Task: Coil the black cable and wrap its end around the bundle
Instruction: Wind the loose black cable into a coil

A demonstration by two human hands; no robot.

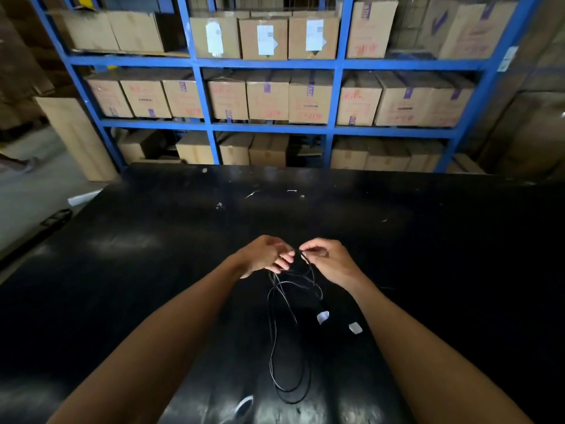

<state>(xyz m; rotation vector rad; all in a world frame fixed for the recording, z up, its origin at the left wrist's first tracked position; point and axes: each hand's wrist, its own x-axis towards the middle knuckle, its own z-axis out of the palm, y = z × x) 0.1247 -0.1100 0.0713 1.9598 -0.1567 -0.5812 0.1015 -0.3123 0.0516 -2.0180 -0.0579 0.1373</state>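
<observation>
Head view, my two hands close together above the black desk (pixel 122 270), left hand (pixel 264 255) and right hand (pixel 328 260) each pinching one black cable (pixel 276 338), loose loops hanging near me, two pale tags (pixel 323 317).

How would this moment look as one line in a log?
left hand: pinching cable | right hand: pinching cable | loops: hanging loose | end wrap: not done

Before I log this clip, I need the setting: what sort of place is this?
Most likely a warehouse or stockroom. Blue metal shelving runs across the back, packed with labelled cardboard boxes, and the person works at a scuffed black table.
</observation>
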